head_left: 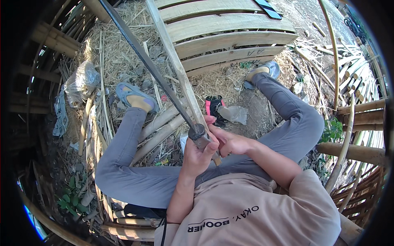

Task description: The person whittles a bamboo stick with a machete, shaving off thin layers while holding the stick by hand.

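A long, narrow, dark metal blade (pixel 152 67) slants from the top left down to a round dark collar (pixel 197 131) near my lap. My left hand (pixel 195 158) is closed round the handle end just below the collar, thumb up. Beside the blade, a long pale wooden strip (pixel 180 74) runs from the top down between my hands, its lower end (pixel 217 160) above my lap. My right hand (pixel 232 141) is closed on this strip, close to my left hand. The fingers partly hide both the handle and the strip.
A slatted wooden platform (pixel 230 43) stands ahead, with a phone (pixel 269 9) on it. Straw, bamboo poles (pixel 164 133), a clear plastic bag (pixel 83 80) and a black and pink item (pixel 214 110) lie on the ground. Cut bamboo (pixel 357 78) is piled at right.
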Tool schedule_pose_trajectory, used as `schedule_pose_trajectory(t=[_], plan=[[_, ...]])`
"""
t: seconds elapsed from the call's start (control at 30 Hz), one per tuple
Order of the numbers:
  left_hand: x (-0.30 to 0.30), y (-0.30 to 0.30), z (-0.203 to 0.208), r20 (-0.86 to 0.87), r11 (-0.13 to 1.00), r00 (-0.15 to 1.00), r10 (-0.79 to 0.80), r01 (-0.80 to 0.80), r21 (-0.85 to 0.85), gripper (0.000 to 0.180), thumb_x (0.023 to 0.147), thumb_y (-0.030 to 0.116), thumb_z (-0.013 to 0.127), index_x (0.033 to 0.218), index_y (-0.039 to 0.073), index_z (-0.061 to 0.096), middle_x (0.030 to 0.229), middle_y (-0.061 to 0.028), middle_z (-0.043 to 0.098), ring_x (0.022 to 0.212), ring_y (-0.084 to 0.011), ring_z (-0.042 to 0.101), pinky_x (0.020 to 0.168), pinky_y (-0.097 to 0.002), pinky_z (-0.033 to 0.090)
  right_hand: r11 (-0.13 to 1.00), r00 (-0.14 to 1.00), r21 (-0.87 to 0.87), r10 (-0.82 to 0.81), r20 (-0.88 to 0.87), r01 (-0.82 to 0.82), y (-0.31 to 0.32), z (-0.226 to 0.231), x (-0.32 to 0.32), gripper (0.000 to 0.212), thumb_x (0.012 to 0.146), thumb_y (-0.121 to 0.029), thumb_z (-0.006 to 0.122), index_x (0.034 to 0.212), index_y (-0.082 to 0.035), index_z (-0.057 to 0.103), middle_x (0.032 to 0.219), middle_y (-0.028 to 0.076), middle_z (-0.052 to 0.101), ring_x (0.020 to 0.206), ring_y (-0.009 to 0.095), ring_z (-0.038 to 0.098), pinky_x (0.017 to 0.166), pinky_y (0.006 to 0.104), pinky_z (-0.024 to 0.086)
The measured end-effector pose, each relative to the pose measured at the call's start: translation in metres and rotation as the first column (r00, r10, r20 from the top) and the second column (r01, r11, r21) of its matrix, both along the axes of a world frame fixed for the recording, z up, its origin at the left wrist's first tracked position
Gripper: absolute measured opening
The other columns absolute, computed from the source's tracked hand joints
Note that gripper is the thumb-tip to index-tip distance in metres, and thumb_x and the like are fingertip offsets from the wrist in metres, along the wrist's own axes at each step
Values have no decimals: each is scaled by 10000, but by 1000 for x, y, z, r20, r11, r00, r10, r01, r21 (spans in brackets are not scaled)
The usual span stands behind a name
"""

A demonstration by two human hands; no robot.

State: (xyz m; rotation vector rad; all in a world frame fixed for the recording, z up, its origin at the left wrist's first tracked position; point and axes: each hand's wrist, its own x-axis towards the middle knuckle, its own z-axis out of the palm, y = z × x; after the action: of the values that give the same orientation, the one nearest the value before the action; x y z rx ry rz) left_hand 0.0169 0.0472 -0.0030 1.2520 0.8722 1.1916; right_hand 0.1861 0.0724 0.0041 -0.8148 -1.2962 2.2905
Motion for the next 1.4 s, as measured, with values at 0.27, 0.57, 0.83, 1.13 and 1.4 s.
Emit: schedule_pose_trajectory(t=[0.27,0.57,0.83,1.13,1.4], plan=[[-20,9,30,-59,999,998,31,-30,12,563,869,523,697,950,-31,644,1496,-289,354,1402,-367,366,1124,-533,311,989,986,-63,-141,-91,136,9,7,-6,851,617,52,587,1431,-69,371,1135,96,543,816,146,588,627,269,488],[-79,15,40,-179,890,878,443,-455,-30,242,968,170,632,1121,-9,575,950,-108,676,922,-157,634,857,-309,488,933,938,152,-339,72,325,22,8,7,354,835,7,621,1149,-35,464,773,87,624,513,68,510,433,203,362],[-89,33,-8,-430,769,694,577,-639,-1,267,895,235,735,797,25,602,706,11,562,645,-79,475,602,-270,392,923,930,-206,-351,-106,325,20,-2,11,321,849,-18,651,1103,-60,459,703,32,535,438,30,379,384,192,296],[-71,70,25,-899,869,269,346,-452,200,178,731,189,686,744,11,686,674,-242,636,721,-445,639,650,-482,489,920,932,-289,-322,-167,266,25,-4,20,238,881,-98,653,1015,-98,456,671,-25,434,453,34,347,390,199,276],[-82,85,-20,-882,943,389,267,-293,156,185,745,188,668,728,6,692,638,-219,630,665,-421,643,612,-459,489,856,871,-507,-323,-370,102,28,0,23,207,911,-108,629,990,-143,441,668,-53,370,501,35,354,436,216,304]])
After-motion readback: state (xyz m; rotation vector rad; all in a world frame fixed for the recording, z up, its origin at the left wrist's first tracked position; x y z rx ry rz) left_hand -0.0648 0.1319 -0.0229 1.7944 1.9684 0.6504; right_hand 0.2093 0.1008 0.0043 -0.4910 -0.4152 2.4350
